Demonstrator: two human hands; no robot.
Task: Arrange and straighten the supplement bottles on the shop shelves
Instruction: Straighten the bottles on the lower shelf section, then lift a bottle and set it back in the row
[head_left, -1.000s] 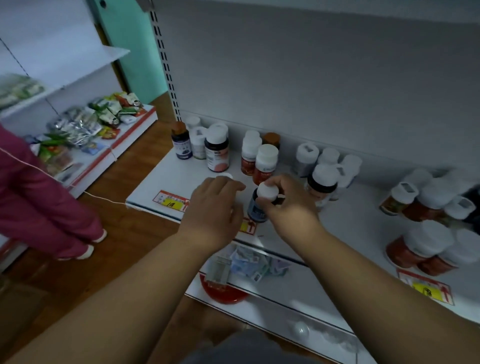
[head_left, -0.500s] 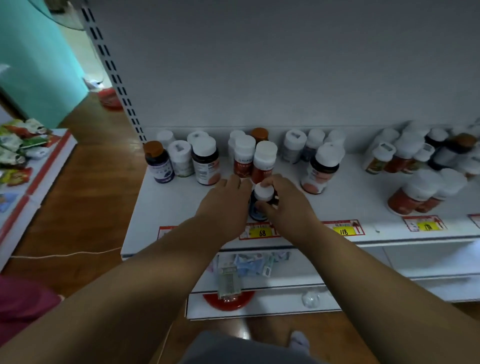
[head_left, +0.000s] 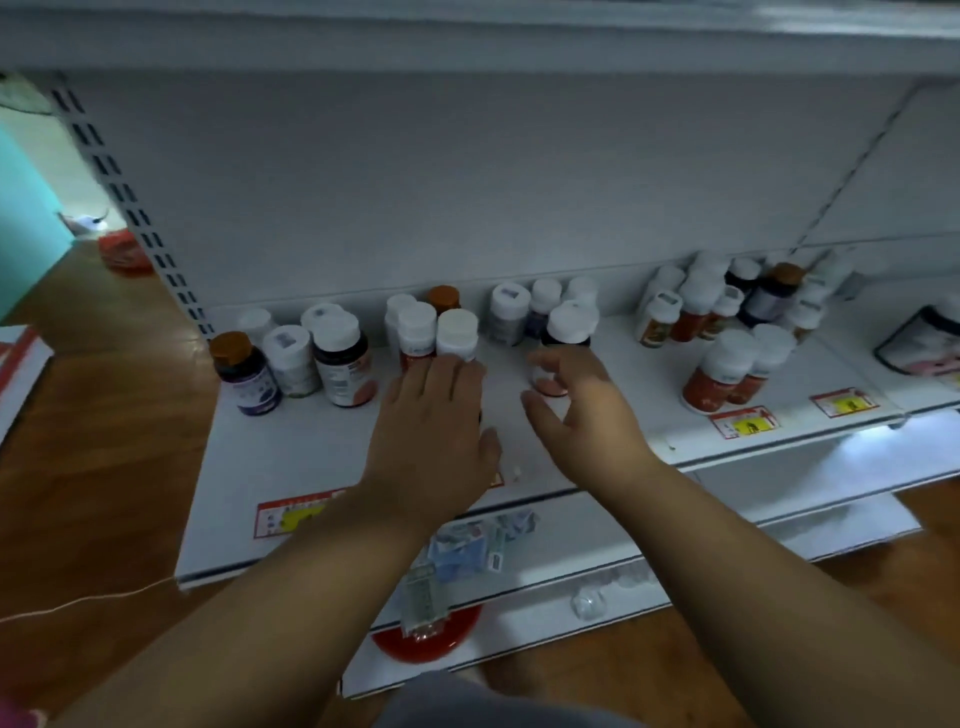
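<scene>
Supplement bottles stand in loose clusters on the white shelf (head_left: 291, 457). My left hand (head_left: 431, 431) lies flat over the shelf, fingers straight, fingertips touching the base of two white-capped red bottles (head_left: 439, 332). My right hand (head_left: 576, 410) hovers beside it with loosely curved fingers that hold nothing, just in front of a dark bottle with a white cap (head_left: 569, 325). To the left stand a brown-capped dark bottle (head_left: 244, 374) and white-capped ones (head_left: 340, 358). More bottles (head_left: 727, 364) stand to the right. The small blue bottle is out of sight.
An upper shelf (head_left: 467, 31) hangs overhead. Price labels (head_left: 745, 422) line the front edge. The lower shelf holds loose packets (head_left: 467, 545) and a red dish (head_left: 426, 639). A slotted upright (head_left: 130, 208) bounds the left side, beside wooden floor (head_left: 93, 415).
Both hands have come off the small blue bottle, which no longer shows. My left hand went flat and forward; my right hand opened and drew right. The view tilted upward.
</scene>
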